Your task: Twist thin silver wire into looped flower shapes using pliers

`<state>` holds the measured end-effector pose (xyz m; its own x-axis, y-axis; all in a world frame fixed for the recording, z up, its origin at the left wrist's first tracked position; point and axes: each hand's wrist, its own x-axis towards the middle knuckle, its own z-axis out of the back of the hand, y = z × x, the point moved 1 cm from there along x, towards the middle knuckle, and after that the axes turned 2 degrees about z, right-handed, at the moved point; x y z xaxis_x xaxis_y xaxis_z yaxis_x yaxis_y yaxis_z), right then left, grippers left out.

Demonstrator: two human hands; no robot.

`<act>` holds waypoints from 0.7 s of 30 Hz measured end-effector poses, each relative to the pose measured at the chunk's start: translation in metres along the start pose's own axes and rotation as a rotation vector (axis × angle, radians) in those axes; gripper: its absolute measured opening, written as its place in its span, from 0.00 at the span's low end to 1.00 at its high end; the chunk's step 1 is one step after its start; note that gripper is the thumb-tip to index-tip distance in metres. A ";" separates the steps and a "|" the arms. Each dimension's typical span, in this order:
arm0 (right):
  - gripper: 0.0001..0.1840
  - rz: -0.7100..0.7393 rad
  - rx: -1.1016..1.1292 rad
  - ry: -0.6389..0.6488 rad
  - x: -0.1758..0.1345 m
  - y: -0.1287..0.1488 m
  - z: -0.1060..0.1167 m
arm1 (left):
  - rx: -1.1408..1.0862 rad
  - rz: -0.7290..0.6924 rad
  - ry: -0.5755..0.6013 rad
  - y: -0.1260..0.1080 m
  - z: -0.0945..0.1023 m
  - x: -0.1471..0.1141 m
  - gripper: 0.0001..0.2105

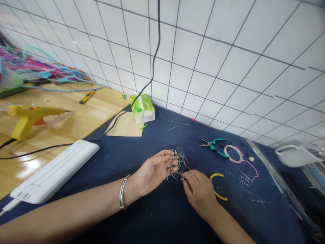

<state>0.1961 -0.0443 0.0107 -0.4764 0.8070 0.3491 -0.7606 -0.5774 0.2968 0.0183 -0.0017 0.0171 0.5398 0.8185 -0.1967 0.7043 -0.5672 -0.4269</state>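
My left hand (154, 171), palm up with a silver bangle on the wrist, holds a loose tangle of looped silver wire (179, 162) in its curled fingers. Close on the right, my right hand (199, 189) pinches the lower right edge of this wire bundle, thumb and forefinger pressed together. Yellow-handled pliers (220, 196) lie partly hidden behind the right hand. Farther right rest needle-nose pliers with teal grips (213, 145).
A pale wire ring (233, 154) with pink cord and several wire scraps (246, 179) lie at right. On the left are a white power strip (56, 171), a yellow glue gun (30, 117) and a cutter knife (87, 96). A tissue pack (143, 108) stands near the tiled wall.
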 end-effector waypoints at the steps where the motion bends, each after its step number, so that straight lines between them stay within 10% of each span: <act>1: 0.10 0.002 0.005 0.004 0.000 0.000 0.000 | 0.010 0.004 0.001 0.000 0.001 0.000 0.06; 7: 0.09 0.005 0.124 -0.064 0.000 0.000 0.005 | 0.076 0.015 0.011 -0.001 0.003 -0.001 0.06; 12: 0.06 -0.286 0.248 -0.178 0.005 -0.012 0.017 | 0.138 0.002 -0.010 -0.004 0.007 0.002 0.05; 21: 0.08 -0.163 -0.499 0.166 0.002 -0.031 0.005 | 0.122 0.037 0.005 -0.003 0.010 0.006 0.02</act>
<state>0.2208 -0.0256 0.0064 -0.3671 0.9131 0.1773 -0.9281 -0.3467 -0.1359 0.0151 0.0058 0.0085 0.5670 0.7966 -0.2097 0.6227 -0.5811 -0.5240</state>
